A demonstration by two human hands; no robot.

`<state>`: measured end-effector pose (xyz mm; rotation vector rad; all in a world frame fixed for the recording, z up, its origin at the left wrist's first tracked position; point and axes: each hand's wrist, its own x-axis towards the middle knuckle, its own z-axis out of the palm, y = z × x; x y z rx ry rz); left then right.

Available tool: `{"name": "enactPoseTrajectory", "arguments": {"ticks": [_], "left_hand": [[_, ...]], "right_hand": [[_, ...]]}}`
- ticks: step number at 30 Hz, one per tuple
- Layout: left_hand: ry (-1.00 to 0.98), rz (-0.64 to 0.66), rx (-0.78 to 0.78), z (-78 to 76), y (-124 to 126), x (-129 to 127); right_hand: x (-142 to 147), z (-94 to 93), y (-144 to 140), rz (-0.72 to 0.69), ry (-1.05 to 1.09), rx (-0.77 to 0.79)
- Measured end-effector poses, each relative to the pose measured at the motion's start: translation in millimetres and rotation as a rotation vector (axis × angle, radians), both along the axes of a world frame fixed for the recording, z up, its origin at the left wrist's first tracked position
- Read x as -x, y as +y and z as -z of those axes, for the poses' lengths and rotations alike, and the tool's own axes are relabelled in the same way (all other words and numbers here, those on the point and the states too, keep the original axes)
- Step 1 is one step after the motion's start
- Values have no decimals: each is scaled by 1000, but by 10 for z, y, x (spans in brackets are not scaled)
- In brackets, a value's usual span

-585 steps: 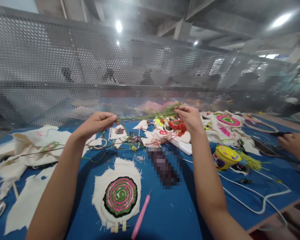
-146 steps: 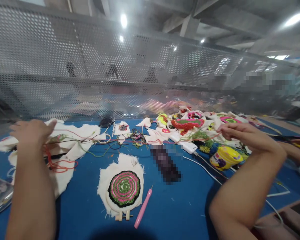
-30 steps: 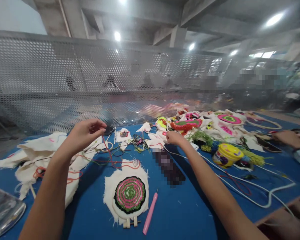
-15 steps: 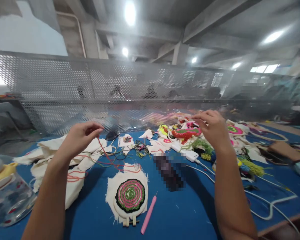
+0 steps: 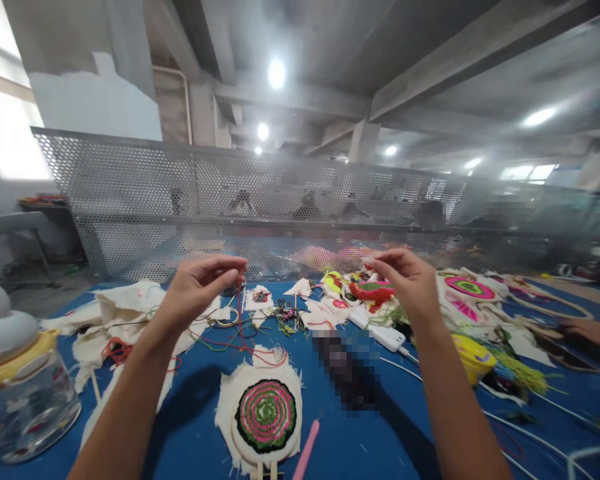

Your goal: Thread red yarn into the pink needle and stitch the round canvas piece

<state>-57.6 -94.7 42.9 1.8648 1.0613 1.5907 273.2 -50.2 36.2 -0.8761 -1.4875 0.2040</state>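
My left hand (image 5: 205, 287) is raised above the table with thumb and fingertips pinched on red yarn (image 5: 240, 313). The yarn hangs down towards a frayed cream cloth. My right hand (image 5: 410, 280) is raised opposite, thumb against the fingertips; what it pinches, if anything, is too small to make out. On the blue tabletop below, between my forearms, lies a round embroidery hoop (image 5: 267, 415) with pink, green and black looped rings. Beside it on the right is a pink punch needle (image 5: 307, 452), partly cut off by the frame's lower edge.
A clear jar with a yellow collar (image 5: 27, 393) stands at left by crumpled cream fabric (image 5: 125, 303). A white power strip (image 5: 380, 333), cables, yarn scraps and a yellow bowl (image 5: 473, 357) lie at right. Behind runs a perforated metal screen (image 5: 280, 193). A dark object is pixelated.
My left hand has moved rightward with the red yarn, and my hands are closer together. The view has tilted up, so the hoop and punch needle sit lower in it.
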Motion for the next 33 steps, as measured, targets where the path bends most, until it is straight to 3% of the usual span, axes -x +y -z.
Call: {"name": "enactPoseTrajectory", "arguments": {"ticks": [3, 5, 9, 13, 15, 20, 25, 33], "left_hand": [[6, 175, -71, 64, 4, -243], [53, 189, -134, 102, 33, -371], [16, 180, -147, 165, 146, -473], [-137, 322, -39, 275, 304, -493], [-260, 359, 34, 346, 379, -531], [-479, 283, 168, 469, 503, -687], [-457, 176, 161, 500, 579, -724], [-386, 82, 146, 459, 645, -551]], "right_hand": [[437, 66, 18, -281, 197, 140], [715, 89, 16, -422, 285, 204], [1080, 88, -7, -587, 406, 249], [1215, 108, 17, -728, 492, 315], [1239, 129, 56, -746, 560, 336], [1264, 167, 148, -737, 635, 389], [1290, 198, 195, -765, 645, 423], [1184, 205, 287, -732, 666, 385]]}}
